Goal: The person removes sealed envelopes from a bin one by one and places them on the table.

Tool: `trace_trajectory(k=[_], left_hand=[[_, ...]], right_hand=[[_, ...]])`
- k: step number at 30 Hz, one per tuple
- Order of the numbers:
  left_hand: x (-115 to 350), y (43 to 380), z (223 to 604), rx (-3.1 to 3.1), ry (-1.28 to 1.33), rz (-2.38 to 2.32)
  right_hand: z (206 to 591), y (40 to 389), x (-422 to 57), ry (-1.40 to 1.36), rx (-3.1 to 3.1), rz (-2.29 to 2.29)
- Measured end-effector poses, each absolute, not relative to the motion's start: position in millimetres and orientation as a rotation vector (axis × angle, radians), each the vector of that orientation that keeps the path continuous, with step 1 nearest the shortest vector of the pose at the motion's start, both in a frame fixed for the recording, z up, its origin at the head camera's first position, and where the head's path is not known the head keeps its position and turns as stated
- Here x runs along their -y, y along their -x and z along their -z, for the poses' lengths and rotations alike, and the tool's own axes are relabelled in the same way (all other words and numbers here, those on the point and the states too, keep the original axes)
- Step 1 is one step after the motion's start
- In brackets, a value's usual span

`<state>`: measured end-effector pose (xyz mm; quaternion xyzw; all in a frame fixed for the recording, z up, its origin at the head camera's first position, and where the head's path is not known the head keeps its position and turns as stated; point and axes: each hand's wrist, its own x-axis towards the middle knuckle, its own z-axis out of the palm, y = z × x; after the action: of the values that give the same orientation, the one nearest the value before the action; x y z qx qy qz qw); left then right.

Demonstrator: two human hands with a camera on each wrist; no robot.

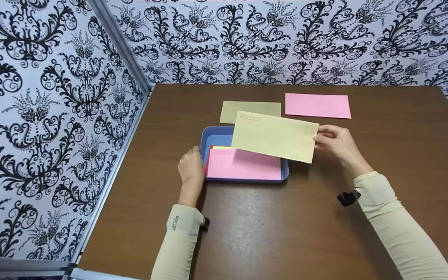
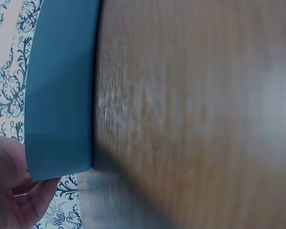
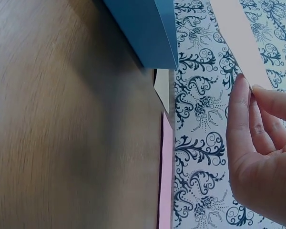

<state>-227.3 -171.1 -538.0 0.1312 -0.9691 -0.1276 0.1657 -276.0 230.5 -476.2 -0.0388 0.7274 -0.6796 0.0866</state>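
Between thumb and fingers, my right hand (image 1: 335,142) pinches the right end of a pale yellow envelope (image 1: 274,136). The envelope is raised and tilted over a blue tray (image 1: 285,171), covering the tray's upper right part in the head view. My left hand (image 1: 192,165) grips the tray's left side, its fingers curled at the wall near the corner in the left wrist view. Inside the tray lies a pink envelope (image 1: 243,165) on top, with red and yellow edges showing beneath it. In the right wrist view, fingertips (image 3: 240,83) meet the held envelope's edge.
Behind the tray, a tan envelope (image 1: 251,107) lies on the brown table (image 1: 247,225), partly hidden by the held one. To its right lies another pink envelope (image 1: 317,105). Patterned walls (image 1: 278,42) stand along the back and left.
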Motion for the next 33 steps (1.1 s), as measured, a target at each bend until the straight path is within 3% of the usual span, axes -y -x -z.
trace_trajectory(k=[33], left_hand=[[172, 227, 537, 2.781, -0.396, 0.424]], right_hand=[[464, 281, -260, -0.109, -1.847, 2.318]])
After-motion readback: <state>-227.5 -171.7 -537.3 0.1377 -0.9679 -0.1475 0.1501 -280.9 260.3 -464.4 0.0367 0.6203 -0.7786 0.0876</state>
